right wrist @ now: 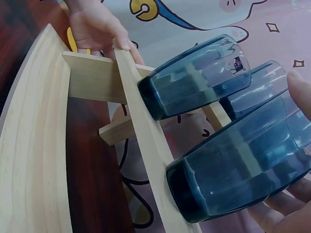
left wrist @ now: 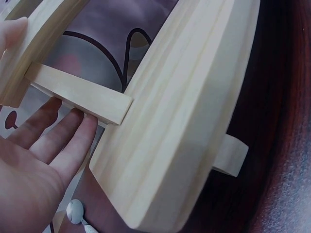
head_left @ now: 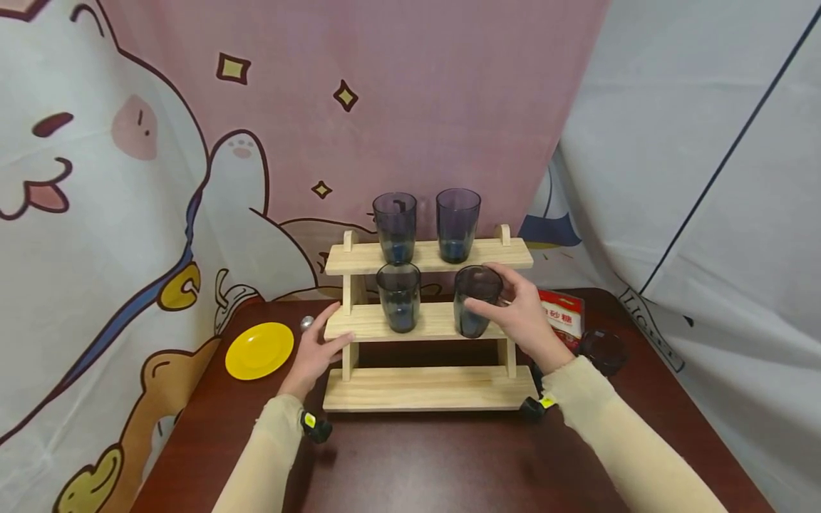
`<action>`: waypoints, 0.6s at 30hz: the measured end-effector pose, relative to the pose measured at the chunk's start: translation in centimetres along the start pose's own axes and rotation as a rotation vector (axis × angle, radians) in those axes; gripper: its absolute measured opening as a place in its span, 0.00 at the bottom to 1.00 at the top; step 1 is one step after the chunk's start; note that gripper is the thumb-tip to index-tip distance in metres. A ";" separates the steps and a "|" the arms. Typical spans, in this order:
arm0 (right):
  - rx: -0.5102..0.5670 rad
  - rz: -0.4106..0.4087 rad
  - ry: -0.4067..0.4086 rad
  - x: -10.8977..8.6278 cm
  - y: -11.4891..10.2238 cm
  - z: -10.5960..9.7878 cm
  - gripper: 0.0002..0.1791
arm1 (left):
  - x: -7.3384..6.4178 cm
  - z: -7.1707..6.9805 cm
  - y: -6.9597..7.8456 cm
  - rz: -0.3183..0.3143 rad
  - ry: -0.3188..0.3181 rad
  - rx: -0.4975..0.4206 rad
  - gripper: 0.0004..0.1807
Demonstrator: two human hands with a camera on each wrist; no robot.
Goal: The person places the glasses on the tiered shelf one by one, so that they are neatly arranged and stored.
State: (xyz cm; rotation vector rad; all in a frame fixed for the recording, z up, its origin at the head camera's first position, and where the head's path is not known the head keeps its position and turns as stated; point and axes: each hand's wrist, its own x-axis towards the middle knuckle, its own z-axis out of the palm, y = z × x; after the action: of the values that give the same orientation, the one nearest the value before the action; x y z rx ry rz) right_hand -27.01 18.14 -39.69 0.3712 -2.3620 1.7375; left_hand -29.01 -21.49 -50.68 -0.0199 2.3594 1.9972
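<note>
A three-tier wooden shelf stands on the table. My left hand holds its left end at the middle tier. The left wrist view shows the thumb on the middle board and fingertips against the side upright. My right hand grips a dark blue-tinted drinking glass at the right of that tier, thumb in front and fingers behind. In the right wrist view this glass has its base at the board. A matching glass stands left of it. Two more glasses, one left and one right, stand upright on the top tier.
A yellow plate lies to the left of the shelf, with a small silver spoon nearby. Behind my right forearm are a red and white packet and a dark round bowl. Printed cloth hangs behind the table.
</note>
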 end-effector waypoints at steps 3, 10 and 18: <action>-0.005 -0.006 0.001 0.2 0.0 0.3 0.43 | 0.0 0.1 0.0 0.006 0.001 -0.001 0.44; 0.022 0.004 -0.014 0.7 -0.1 1.0 0.44 | -0.3 0.0 0.0 0.039 0.004 -0.021 0.44; 0.016 0.010 -0.061 1.3 0.0 1.4 0.45 | -0.3 0.0 -0.1 0.039 -0.001 -0.026 0.45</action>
State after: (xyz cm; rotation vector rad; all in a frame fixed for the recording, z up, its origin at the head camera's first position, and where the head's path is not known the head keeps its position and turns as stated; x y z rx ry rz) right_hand -28.19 16.67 -39.70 0.4211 -2.3962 1.7753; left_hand -28.76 -21.51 -50.74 0.0268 2.3512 2.0447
